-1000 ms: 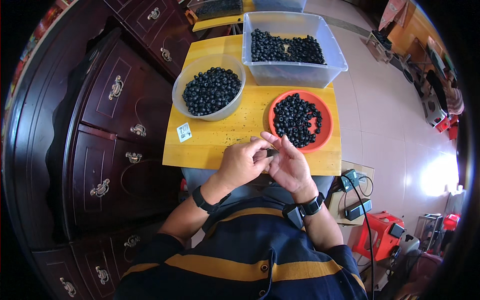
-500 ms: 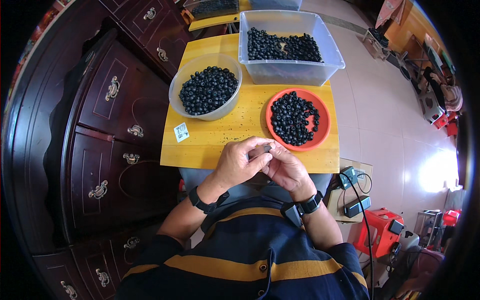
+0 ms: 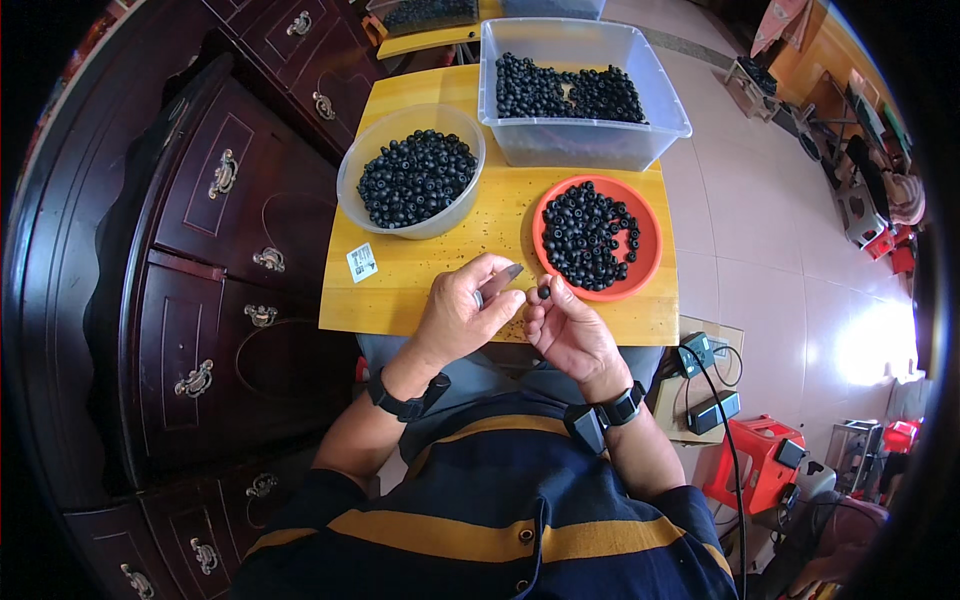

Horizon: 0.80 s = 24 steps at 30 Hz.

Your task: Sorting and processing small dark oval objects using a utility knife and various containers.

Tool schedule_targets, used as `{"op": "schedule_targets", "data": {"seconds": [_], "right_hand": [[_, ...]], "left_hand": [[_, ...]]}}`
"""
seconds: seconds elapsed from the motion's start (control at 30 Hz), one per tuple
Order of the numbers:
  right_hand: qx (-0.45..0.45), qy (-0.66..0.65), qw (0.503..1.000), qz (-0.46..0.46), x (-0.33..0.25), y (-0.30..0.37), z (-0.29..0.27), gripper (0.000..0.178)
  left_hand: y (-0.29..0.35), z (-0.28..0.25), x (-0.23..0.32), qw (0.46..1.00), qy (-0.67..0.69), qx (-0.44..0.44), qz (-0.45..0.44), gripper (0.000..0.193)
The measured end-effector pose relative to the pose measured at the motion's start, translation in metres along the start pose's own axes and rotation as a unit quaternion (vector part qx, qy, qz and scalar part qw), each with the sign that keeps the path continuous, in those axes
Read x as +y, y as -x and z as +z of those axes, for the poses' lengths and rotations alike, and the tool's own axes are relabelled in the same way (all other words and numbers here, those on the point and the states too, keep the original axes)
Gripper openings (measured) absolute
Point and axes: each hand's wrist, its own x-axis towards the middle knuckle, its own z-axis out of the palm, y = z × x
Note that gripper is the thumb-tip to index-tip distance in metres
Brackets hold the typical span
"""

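Note:
My left hand (image 3: 455,318) is closed around a small dark knife blade (image 3: 502,281), whose tip points up and to the right. Between thumb and fingertips, my right hand (image 3: 580,342) pinches a small round black bead-like piece (image 3: 544,292). A short gap separates the blade from that piece. Just beyond my right hand is an orange-red plate (image 3: 651,255) of similar black pieces (image 3: 585,235), many with a hole in the middle. At the left stands a translucent round bowl (image 3: 352,160), heaped with more black pieces (image 3: 415,180).
A large clear plastic bin (image 3: 580,142) with black pieces sits at the table's far side. Dark crumbs and a white label (image 3: 361,262) lie on the yellow table (image 3: 400,300). A dark wooden cabinet (image 3: 240,230) borders the left. Right are a cable, adapters and a red stool (image 3: 755,460).
My hands have parted: the left has drawn back to the left with the blade, which now shows more fully. The black piece in my right fingertips has come into view.

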Motion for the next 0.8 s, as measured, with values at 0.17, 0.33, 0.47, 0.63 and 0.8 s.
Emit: {"op": "schedule_targets", "data": {"seconds": [0.17, 0.33, 0.47, 0.63, 0.8], "right_hand": [[0.003, -0.02, 1.0, 0.016, 0.0, 0.0, -0.001, 0.019], [0.021, 0.005, 1.0, 0.004, 0.001, 0.0, 0.003, 0.018], [0.027, 0.027, 0.999, -0.025, 0.004, 0.003, 0.011, 0.011], [0.021, 0.018, 0.999, -0.027, 0.005, 0.003, 0.014, 0.006], [0.001, 0.044, 0.999, -0.023, 0.004, 0.002, 0.009, 0.006]], "left_hand": [[-0.004, -0.006, 0.004, 0.997, -0.067, -0.037, 0.018, 0.017], [-0.006, -0.001, 0.01, 0.979, -0.184, -0.039, 0.077, 0.04], [-0.005, 0.004, 0.007, 0.974, -0.204, -0.04, 0.085, 0.047], [-0.005, 0.006, 0.002, 0.96, -0.255, -0.028, 0.112, 0.05], [-0.005, 0.007, 0.006, 0.96, -0.254, -0.026, 0.115, 0.05]]}}
